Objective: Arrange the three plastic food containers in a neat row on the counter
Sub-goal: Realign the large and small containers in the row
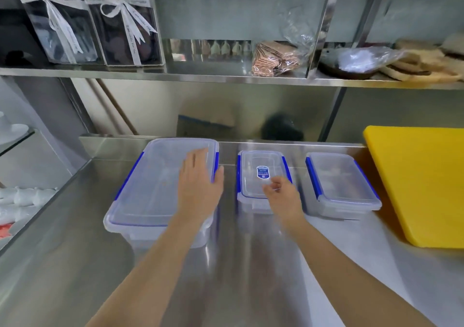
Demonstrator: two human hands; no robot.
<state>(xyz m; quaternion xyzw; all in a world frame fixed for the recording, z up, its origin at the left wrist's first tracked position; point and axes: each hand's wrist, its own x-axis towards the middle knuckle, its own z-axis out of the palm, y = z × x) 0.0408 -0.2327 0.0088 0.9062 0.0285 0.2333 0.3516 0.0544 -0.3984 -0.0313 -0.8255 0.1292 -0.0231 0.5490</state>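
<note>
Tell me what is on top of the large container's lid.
The left hand lies flat on the large container lid's right side. The lid under the palm is hidden; the contents are unclear.

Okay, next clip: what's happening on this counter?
A person is lining up three lidded containers on a steel counter. The left hand lies flat on the large container; the right hand hovers, fingers curled, over the middle container. The right container sits untouched beside a yellow board. All three already stand roughly in a row.
</note>
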